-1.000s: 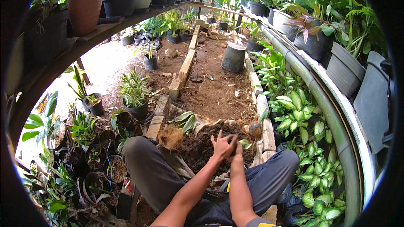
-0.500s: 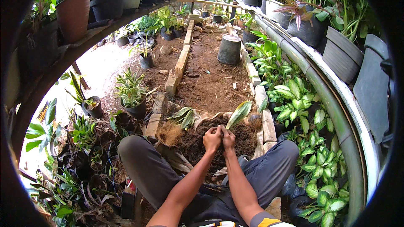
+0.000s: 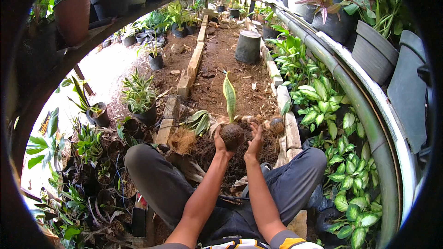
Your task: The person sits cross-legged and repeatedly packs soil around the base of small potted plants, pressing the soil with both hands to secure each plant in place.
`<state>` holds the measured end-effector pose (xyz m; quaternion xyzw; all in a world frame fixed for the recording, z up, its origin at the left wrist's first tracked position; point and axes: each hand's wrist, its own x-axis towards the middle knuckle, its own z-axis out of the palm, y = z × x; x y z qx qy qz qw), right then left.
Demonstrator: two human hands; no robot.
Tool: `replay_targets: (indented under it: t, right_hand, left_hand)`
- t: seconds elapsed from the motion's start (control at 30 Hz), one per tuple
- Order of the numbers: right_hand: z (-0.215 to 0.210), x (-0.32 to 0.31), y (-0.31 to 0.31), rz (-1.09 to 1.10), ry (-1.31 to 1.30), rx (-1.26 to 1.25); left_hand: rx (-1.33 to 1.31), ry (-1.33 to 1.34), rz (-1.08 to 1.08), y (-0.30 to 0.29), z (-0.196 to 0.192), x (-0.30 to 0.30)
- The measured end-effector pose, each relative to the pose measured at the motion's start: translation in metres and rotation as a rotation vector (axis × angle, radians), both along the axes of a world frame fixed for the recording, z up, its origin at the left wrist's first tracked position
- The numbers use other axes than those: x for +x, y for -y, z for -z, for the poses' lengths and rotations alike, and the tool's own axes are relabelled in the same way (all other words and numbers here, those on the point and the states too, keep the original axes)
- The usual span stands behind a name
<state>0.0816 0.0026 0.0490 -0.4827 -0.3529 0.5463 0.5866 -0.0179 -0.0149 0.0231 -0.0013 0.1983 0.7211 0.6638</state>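
My left hand (image 3: pixel 219 141) cups the left side of a round dark soil ball (image 3: pixel 232 137), and a single yellow-edged green snake plant leaf (image 3: pixel 229 99) stands upright from its top. My right hand (image 3: pixel 254 141) is open just right of the ball, palm turned toward it, with a small gap between. Both hands are over a heap of loose dark soil (image 3: pixel 210 157) between my knees. Right of them, a second soil ball (image 3: pixel 277 125) with a short leaf (image 3: pixel 286 108) rests against the stone edging.
A clump of brown fibre (image 3: pixel 181 140) and some cut leaves (image 3: pixel 198 122) lie left of the soil. Stone blocks (image 3: pixel 197 67) line the dirt path, where an upturned black pot (image 3: pixel 248 47) stands. Potted plants crowd the left; a bamboo rail (image 3: pixel 355 103) curves along the right.
The soil ball with its leaf has come up into view, the leaf swinging from a rightward tilt to upright. My hands, pressed together before, have parted, the left one holding the ball.
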Motion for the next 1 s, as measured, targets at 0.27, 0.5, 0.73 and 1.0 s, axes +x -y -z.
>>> replay_targets:
  t: [0.27, 0.5, 0.73, 1.0]
  right_hand:
    - [0.016, -0.01, 0.008, -0.103, -0.599, -0.141]
    - [0.024, 0.013, -0.004, -0.138, -0.597, -0.046]
    - [0.042, -0.005, 0.002, 0.215, -0.129, 0.1]
    - [0.029, -0.014, 0.022, 0.279, 0.225, -0.079]
  left_hand:
    - [-0.004, -0.462, -0.14, 0.008, -0.002, 0.025]
    - [0.022, -1.149, -0.114, -0.008, -0.032, 0.019]
    - [-0.118, -0.952, 0.125, 0.007, -0.018, 0.024]
    - [-0.181, -0.653, 0.185, 0.008, 0.029, 0.022]
